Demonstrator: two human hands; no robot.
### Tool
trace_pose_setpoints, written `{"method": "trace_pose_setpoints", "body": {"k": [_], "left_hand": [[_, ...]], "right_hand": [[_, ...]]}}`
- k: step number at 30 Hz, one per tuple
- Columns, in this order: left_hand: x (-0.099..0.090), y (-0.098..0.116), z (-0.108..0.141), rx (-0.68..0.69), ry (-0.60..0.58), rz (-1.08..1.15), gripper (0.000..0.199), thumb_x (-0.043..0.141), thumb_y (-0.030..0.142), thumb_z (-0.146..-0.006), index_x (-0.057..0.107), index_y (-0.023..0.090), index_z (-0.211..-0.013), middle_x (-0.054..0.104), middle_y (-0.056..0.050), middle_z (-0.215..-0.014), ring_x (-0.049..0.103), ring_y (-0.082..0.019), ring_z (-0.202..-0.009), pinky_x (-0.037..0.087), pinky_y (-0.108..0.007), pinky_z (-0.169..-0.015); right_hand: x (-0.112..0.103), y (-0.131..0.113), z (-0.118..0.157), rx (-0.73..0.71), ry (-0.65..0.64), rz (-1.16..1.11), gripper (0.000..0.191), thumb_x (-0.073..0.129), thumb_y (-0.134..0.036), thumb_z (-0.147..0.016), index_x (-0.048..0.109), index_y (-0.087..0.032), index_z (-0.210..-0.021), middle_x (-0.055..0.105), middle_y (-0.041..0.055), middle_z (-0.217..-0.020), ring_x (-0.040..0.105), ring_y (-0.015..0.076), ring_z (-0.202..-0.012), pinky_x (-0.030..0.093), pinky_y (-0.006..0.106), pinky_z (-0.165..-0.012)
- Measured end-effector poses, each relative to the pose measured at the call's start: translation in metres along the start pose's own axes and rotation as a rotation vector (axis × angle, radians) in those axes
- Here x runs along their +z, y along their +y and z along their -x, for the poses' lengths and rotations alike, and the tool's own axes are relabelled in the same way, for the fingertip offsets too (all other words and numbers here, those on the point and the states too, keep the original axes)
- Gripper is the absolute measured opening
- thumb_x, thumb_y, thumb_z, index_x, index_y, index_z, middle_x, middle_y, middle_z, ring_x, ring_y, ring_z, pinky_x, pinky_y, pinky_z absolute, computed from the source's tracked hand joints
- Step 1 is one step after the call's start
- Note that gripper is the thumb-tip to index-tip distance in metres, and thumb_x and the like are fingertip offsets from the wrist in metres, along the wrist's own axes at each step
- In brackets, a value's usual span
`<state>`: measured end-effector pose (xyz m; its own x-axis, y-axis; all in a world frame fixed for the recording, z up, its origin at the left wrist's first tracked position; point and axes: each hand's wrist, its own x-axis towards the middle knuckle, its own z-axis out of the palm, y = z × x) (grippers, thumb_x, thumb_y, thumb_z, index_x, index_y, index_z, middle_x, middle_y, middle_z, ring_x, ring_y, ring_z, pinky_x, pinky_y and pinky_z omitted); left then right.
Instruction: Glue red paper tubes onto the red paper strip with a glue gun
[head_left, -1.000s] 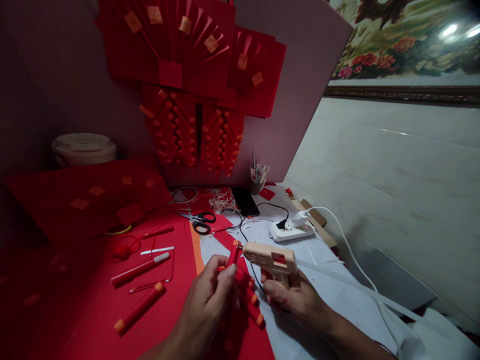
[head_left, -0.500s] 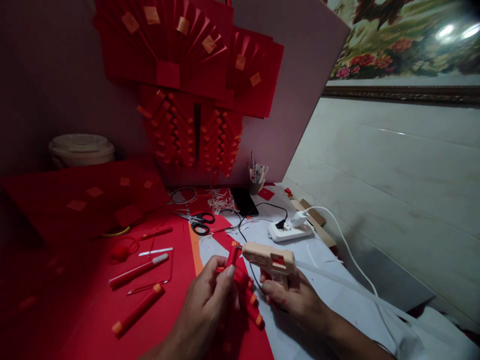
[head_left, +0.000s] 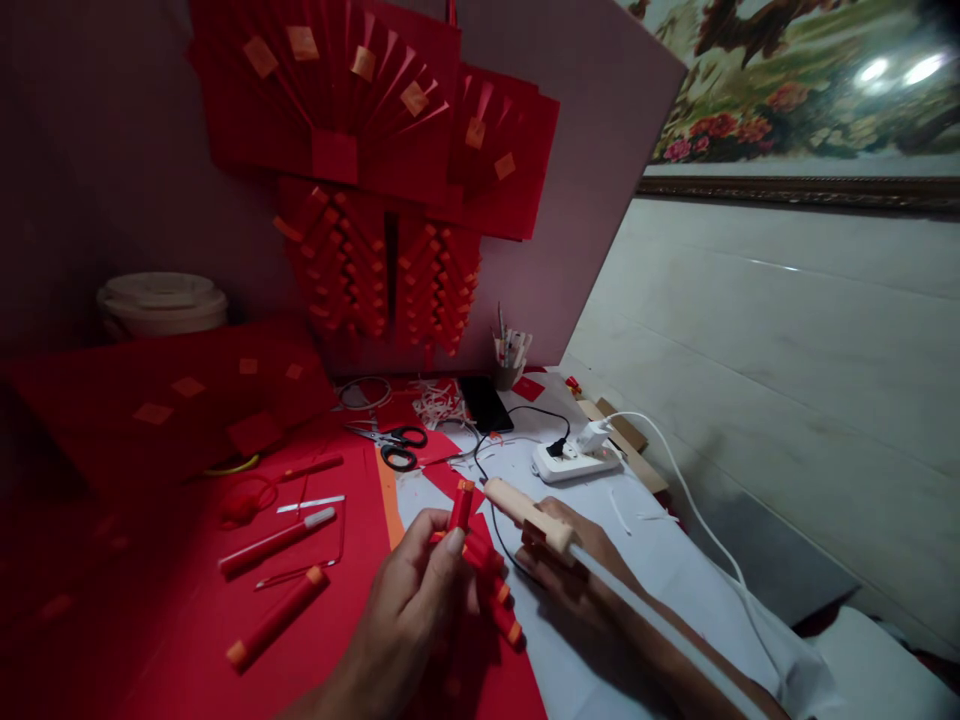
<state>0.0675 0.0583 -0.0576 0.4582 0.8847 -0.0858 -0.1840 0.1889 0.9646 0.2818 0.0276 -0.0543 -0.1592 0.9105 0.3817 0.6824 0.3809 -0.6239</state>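
Between thumb and fingers, my left hand [head_left: 412,595] pinches a short red paper tube [head_left: 461,507] with an orange band at its upper end. More red tubes with orange ends [head_left: 501,597] hang in a cluster just right of that hand. My right hand [head_left: 574,560] is wrapped round a beige glue gun [head_left: 529,512], which is tilted on its side with a long pale glue stick out of its back. The gun's nozzle points at the red tube, a small distance from it. A red tube with orange ends [head_left: 277,620] lies on the red paper at the left.
Black-handled scissors [head_left: 397,445], a phone [head_left: 486,403] and a pen cup [head_left: 508,375] lie or stand farther back. A white power strip [head_left: 576,460] with cables is at the right. A red marker [head_left: 276,543] rests at the left.
My right hand has turned the glue gun over and moved its nozzle slightly away from the tube's top. My left hand still holds the tube, nearly in place.
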Motion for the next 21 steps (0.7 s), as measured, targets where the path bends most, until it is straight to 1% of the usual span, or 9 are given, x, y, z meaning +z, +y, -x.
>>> {"method": "trace_pose_setpoints", "body": {"k": [3, 5, 7, 9, 11, 13, 15, 18, 21], "left_hand": [[0.0, 0.001, 0.0, 0.015, -0.026, 0.005, 0.036, 0.047, 0.058, -0.099, 0.054, 0.023, -0.093, 0.062, 0.005, -0.065, 0.043, -0.007, -0.037, 0.039, -0.017, -0.034], [0.0, 0.002, -0.001, 0.027, -0.033, -0.004, 0.037, 0.046, 0.057, -0.1, 0.053, 0.023, -0.089, 0.063, 0.004, -0.068, 0.046, -0.008, -0.038, 0.039, -0.017, -0.032], [0.001, 0.003, -0.002, 0.042, -0.026, -0.028, 0.038, 0.046, 0.057, -0.1, 0.053, 0.023, -0.086, 0.063, 0.004, -0.068, 0.045, -0.008, -0.038, 0.037, -0.016, -0.03], [0.001, 0.004, -0.003, 0.055, -0.007, -0.052, 0.038, 0.048, 0.056, -0.099, 0.053, 0.022, -0.084, 0.06, 0.005, -0.064, 0.045, -0.007, -0.038, 0.038, -0.014, -0.032], [0.002, 0.006, -0.003, 0.065, 0.002, -0.06, 0.038, 0.05, 0.056, -0.099, 0.055, 0.021, -0.084, 0.054, 0.008, -0.058, 0.045, -0.006, -0.04, 0.041, -0.014, -0.035], [0.003, 0.009, -0.002, 0.055, 0.002, -0.055, 0.036, 0.053, 0.057, -0.097, 0.055, 0.022, -0.085, 0.047, 0.01, -0.054, 0.047, -0.008, -0.038, 0.043, -0.015, -0.035], [0.004, 0.011, 0.0, 0.039, 0.02, -0.057, 0.036, 0.057, 0.058, -0.094, 0.054, 0.024, -0.085, 0.044, 0.011, -0.054, 0.046, -0.009, -0.035, 0.043, -0.019, -0.031], [0.005, 0.013, 0.001, 0.048, 0.061, -0.067, 0.035, 0.061, 0.057, -0.091, 0.053, 0.024, -0.081, 0.047, 0.01, -0.055, 0.048, -0.01, -0.035, 0.043, -0.02, -0.03], [0.007, 0.012, 0.002, 0.042, 0.047, -0.067, 0.036, 0.061, 0.056, -0.091, 0.052, 0.023, -0.078, 0.047, 0.01, -0.053, 0.047, -0.01, -0.035, 0.045, -0.02, -0.031]], "right_hand": [[-0.019, 0.013, -0.003, -0.07, -0.054, 0.098, 0.037, 0.06, -0.027, -0.092, 0.059, -0.024, -0.128, 0.071, 0.0079, -0.107, 0.067, 0.0253, -0.093, 0.054, 0.035, -0.082], [-0.038, 0.025, -0.001, -0.087, -0.076, 0.198, 0.045, 0.056, -0.015, -0.085, 0.059, -0.022, -0.13, 0.071, 0.0091, -0.108, 0.066, 0.0262, -0.095, 0.053, 0.037, -0.083], [-0.058, 0.039, 0.003, -0.091, -0.099, 0.307, 0.057, 0.054, -0.007, -0.076, 0.059, -0.021, -0.131, 0.07, 0.0109, -0.109, 0.064, 0.0281, -0.097, 0.051, 0.04, -0.083], [-0.076, 0.054, 0.006, -0.106, -0.133, 0.406, 0.06, 0.053, -0.004, -0.071, 0.061, -0.02, -0.128, 0.069, 0.011, -0.102, 0.062, 0.0289, -0.095, 0.05, 0.042, -0.083], [-0.089, 0.068, 0.008, -0.133, -0.178, 0.484, 0.058, 0.053, -0.002, -0.07, 0.063, -0.019, -0.125, 0.069, 0.0102, -0.096, 0.06, 0.0281, -0.091, 0.049, 0.042, -0.083], [-0.096, 0.079, 0.008, -0.161, -0.229, 0.547, 0.054, 0.054, -0.002, -0.072, 0.063, -0.018, -0.123, 0.068, 0.0092, -0.092, 0.058, 0.0266, -0.088, 0.049, 0.04, -0.081], [-0.098, 0.086, 0.006, -0.191, -0.281, 0.598, 0.05, 0.054, -0.003, -0.076, 0.063, -0.018, -0.122, 0.067, 0.008, -0.09, 0.057, 0.025, -0.086, 0.048, 0.038, -0.079], [-0.095, 0.092, 0.001, -0.232, -0.343, 0.663, 0.046, 0.053, -0.002, -0.082, 0.063, -0.018, -0.124, 0.067, 0.0079, -0.092, 0.057, 0.0244, -0.088, 0.047, 0.036, -0.08], [-0.092, 0.097, -0.007, -0.244, -0.37, 0.723, 0.042, 0.051, -0.003, -0.089, 0.063, -0.018, -0.126, 0.066, 0.0091, -0.094, 0.057, 0.0251, -0.093, 0.047, 0.037, -0.082]]}}
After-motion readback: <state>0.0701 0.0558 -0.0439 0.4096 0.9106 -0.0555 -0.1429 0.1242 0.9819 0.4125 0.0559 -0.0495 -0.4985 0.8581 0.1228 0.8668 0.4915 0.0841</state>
